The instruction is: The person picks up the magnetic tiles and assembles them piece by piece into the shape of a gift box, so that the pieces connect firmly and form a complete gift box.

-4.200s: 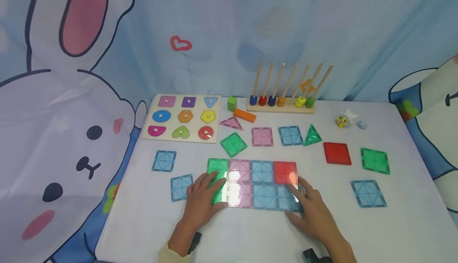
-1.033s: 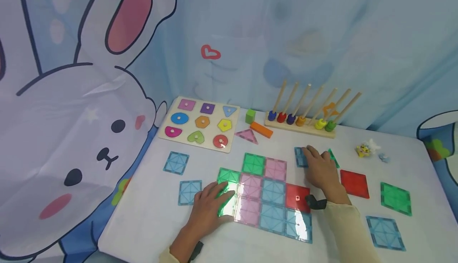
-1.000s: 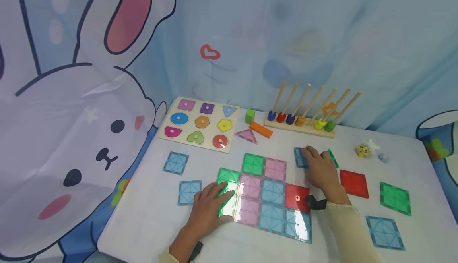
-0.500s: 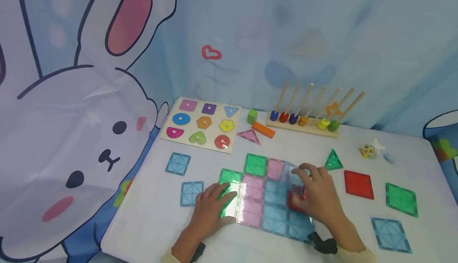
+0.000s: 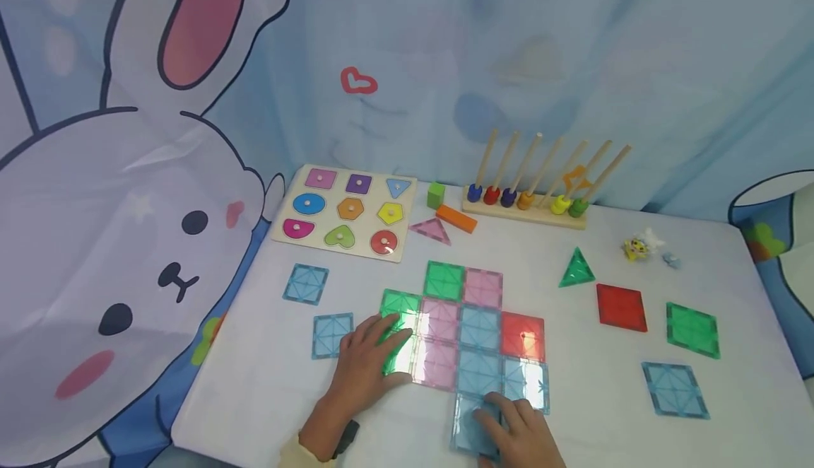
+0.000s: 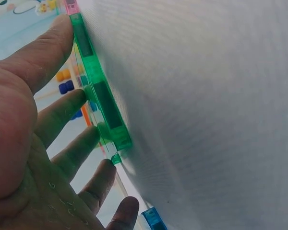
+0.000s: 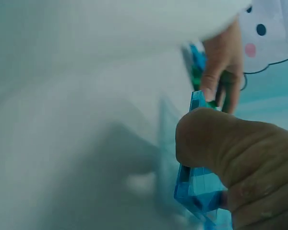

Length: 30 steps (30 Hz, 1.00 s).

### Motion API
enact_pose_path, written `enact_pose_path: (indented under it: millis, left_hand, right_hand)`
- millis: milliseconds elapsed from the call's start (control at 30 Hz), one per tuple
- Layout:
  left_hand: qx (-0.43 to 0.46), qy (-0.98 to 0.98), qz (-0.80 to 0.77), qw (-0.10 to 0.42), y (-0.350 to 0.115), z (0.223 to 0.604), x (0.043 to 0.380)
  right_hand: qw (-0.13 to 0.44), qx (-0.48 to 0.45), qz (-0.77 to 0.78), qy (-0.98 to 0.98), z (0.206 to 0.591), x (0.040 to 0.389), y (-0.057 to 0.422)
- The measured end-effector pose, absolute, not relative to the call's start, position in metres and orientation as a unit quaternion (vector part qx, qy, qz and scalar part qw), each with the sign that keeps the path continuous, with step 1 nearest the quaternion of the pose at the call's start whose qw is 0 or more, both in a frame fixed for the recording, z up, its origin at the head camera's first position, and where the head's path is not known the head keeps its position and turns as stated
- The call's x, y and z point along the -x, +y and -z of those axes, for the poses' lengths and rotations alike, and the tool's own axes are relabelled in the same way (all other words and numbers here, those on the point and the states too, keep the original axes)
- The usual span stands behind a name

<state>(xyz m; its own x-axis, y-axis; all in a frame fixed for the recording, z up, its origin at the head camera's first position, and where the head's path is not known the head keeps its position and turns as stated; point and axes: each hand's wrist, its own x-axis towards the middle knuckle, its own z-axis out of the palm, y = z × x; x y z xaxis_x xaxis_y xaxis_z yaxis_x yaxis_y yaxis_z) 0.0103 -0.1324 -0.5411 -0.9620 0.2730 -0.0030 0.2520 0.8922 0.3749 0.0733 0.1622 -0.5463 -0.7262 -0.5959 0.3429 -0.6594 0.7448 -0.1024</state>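
Note:
Flat see-through magnetic tiles lie joined in a block in the head view, with pink tiles (image 5: 437, 318), a red tile (image 5: 523, 335) and blue tiles (image 5: 480, 328). My left hand (image 5: 364, 367) rests with spread, fairly straight fingers on the green tiles (image 5: 400, 304) at the block's left end; the left wrist view shows its fingertips along a green tile's edge (image 6: 103, 91). My right hand (image 5: 525, 434) pinches a blue square tile (image 5: 467, 425) at the block's front edge. In the right wrist view the thumb (image 7: 201, 139) presses that tile's side, with a shadow on the table beneath.
Behind stand a shape puzzle board (image 5: 331, 245), a bead-and-peg rack (image 5: 524, 215), a green block (image 5: 435, 195) and an orange block (image 5: 456, 218). Loose tiles flank the block, including a red one (image 5: 621, 307) and a green triangle (image 5: 577, 268). Small figurines (image 5: 638, 245) sit at back right.
A green and a pink square now adjoin the block's back edge. My right hand has brought the blue square from the back to the block's front; my left hand has stayed on the green tiles.

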Motion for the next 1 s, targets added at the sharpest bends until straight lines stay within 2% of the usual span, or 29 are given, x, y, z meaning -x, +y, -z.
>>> enact_pose_path:
  millis: [333, 600, 733, 1000]
  left_hand:
    - [-0.144, 0.969, -0.199, 0.023, -0.132, 0.544, -0.009]
    - [-0.151, 0.97, -0.188, 0.03, -0.14, 0.545, -0.011]
    - [-0.138, 0.972, -0.187, 0.039, -0.16, 0.542, -0.014]
    - [-0.053, 0.986, -0.154, 0.036, -0.217, 0.53, -0.024]
  right_hand:
    - [0.059, -0.305, -0.107, -0.944, 0.542, -0.085, 0.156]
    - [0.053, -0.237, -0.104, -0.964, 0.551, -0.084, 0.155]
    - [0.049, -0.238, -0.115, -0.963, 0.552, -0.083, 0.16]
    - [0.037, -0.238, -0.122, -0.963, 0.549, -0.081, 0.165]
